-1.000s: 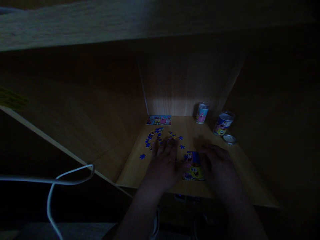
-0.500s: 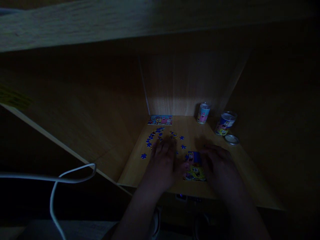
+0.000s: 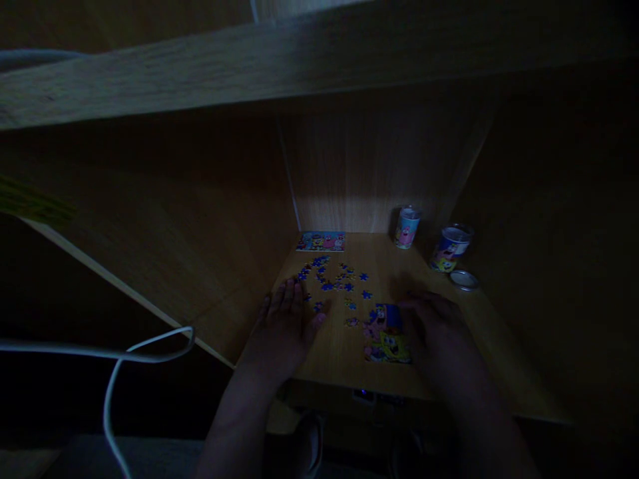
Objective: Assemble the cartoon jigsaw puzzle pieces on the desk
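My left hand (image 3: 284,326) lies palm down at the left of the wooden shelf, fingers spread, thumb out to the right. Its fingertips reach the left side of the loose jigsaw pieces (image 3: 327,287), mostly blue, scattered ahead of it. My right hand (image 3: 436,326) rests at the right edge of the partly joined jigsaw puzzle (image 3: 392,342), which shows a yellow cartoon face and a pink one. Its fingers are loosely curved and partly in shadow; nothing shows gripped in them. A few single pieces (image 3: 351,322) lie between the joined part and my left hand.
A picture card (image 3: 320,241) lies by the back wall. Two cartoon-printed cans, one farther back (image 3: 407,227) and one nearer (image 3: 450,249), stand at the right, beside a round lid (image 3: 464,280). Wooden panels enclose the shelf, with a board (image 3: 200,80) overhead. A white cable (image 3: 150,361) hangs at left.
My left hand has moved left, away from the joined puzzle, uncovering loose pieces in the middle. My right hand stays at the puzzle's right edge. The view has shifted slightly.
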{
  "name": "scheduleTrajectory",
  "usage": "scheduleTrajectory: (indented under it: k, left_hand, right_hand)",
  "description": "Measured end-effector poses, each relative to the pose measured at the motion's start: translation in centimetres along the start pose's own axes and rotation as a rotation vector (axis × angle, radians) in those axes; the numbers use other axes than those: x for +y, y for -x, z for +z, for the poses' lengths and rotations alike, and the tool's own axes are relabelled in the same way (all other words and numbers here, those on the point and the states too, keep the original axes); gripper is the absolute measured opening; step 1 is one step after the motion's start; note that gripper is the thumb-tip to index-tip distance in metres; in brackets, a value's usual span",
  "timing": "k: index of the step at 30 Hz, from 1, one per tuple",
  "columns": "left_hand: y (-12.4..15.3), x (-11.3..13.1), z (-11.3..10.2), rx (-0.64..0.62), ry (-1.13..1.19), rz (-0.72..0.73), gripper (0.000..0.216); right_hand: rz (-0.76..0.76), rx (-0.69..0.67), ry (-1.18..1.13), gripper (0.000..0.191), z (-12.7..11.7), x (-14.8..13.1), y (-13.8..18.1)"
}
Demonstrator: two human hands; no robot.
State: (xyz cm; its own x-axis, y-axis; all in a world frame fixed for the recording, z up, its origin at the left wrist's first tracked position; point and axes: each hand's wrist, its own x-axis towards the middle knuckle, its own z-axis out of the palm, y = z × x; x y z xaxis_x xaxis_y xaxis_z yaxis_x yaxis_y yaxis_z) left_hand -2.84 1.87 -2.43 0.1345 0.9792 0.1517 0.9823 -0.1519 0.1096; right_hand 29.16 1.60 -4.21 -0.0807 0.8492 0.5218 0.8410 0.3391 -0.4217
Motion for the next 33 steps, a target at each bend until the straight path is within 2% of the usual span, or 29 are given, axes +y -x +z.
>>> scheduleTrajectory:
  k: [3,6,13,20,24,28,33]
  left_hand:
    - [0.0,0.2,-0.3,0.022,0.009,0.016,0.091]
    - [0.1,0.2,-0.6,0.039,0.037,0.109,0.081]
    - [-0.2,0.9,-1.2,-0.022,0.059,0.141,0.078]
    - [-1.6,2.0,-1.6,-0.07,0.077,0.287,0.073]
    - [-1.4,2.0,-1.6,-0.052,0.088,0.293,0.074]
    - [-1.3,1.9,-2.0,-0.096,0.085,0.277,0.082]
    - [-2.1,0.9,-2.2,-0.126,0.047,0.11,0.084]
  right_hand:
    - [-0.011,0.002,0.013,0.024,-0.1,-0.1,0.0]
    - [-0.016,0.01,0.015,0.024,-0.1,-0.2,0.0]
    - [-0.033,-0.013,0.045,0.025,0.1,0.2,0.0]
    - [-0.034,-0.017,0.069,0.024,0.1,0.2,0.2]
    - [-0.053,-0.004,0.07,0.025,0.2,0.2,0.1]
    - [-0.042,-0.019,0.079,0.025,0.2,0.3,0.1]
    - [-0.047,-0.024,0.071,0.025,0.0,0.2,0.0]
